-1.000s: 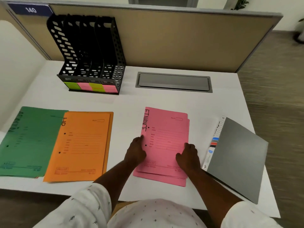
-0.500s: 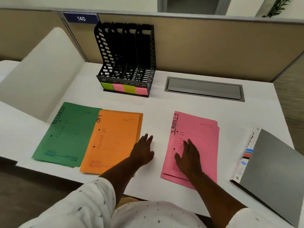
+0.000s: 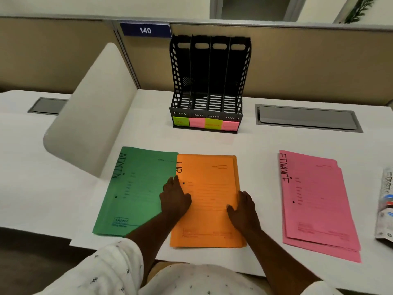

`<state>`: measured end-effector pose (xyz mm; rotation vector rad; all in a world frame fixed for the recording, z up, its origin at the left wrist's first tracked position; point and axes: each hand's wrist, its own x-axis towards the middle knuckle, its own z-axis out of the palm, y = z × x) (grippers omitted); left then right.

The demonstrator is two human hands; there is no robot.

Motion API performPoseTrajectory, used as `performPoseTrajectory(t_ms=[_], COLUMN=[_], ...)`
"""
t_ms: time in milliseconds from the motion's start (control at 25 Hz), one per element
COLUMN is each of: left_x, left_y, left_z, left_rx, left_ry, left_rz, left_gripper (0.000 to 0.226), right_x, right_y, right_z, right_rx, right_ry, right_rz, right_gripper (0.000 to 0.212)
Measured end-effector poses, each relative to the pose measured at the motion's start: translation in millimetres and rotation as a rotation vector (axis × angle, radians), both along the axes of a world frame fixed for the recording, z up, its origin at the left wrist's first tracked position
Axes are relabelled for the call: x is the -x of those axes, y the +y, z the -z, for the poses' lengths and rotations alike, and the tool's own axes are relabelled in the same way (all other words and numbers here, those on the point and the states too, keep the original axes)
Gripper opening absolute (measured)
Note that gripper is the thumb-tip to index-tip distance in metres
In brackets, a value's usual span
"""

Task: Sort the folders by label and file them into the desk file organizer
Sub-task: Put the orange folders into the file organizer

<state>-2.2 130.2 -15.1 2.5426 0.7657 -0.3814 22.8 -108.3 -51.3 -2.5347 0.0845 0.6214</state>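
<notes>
Moved off the pink folders [image 3: 316, 201]; my left hand [image 3: 175, 199] and right hand [image 3: 244, 207] now lie flat, fingers released, bracketing the orange folders [image 3: 209, 222]. HR stack next for the organizer [image 3: 207, 81].

a blue "140" sign [image 3: 145, 30] tops the partition [image 3: 308, 67] behind the white desk [image 3: 255, 141].

Both hands lie flat on the orange folders [image 3: 209, 201]: the left hand [image 3: 175, 199] on their left edge, the right hand [image 3: 244, 209] on their right. Green folders [image 3: 136, 188] and pink folders [image 3: 314, 201] lie on each side.
</notes>
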Motion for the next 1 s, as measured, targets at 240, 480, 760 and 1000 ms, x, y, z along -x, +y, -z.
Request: performPoseTrajectory(t_ms=[240, 480, 760, 1000], left_x=[3, -7, -15, -24], left_y=[23, 22, 12, 7], left_z=[7, 2, -7, -21], left_rx=[0.456, 0.569, 0.553, 0.718], left_ry=[-0.010, 0.073, -0.025, -0.071], left_rz=[-0.224, -0.282, -0.366, -0.434], left_gripper=[0.036, 0.016, 0.016, 0.019], right_x=[21, 17, 9, -18], right_y=[11, 9, -4, -13], right_z=[-6, -7, -9, -23], right_rx=[0.057, 0.095, 0.079, -0.006], right_ry=[0.119, 0.146, 0.137, 0.029], right_rz=[0.111, 0.074, 0.045, 0.040], right_gripper=[0.075, 0.076, 0.069, 0.060])
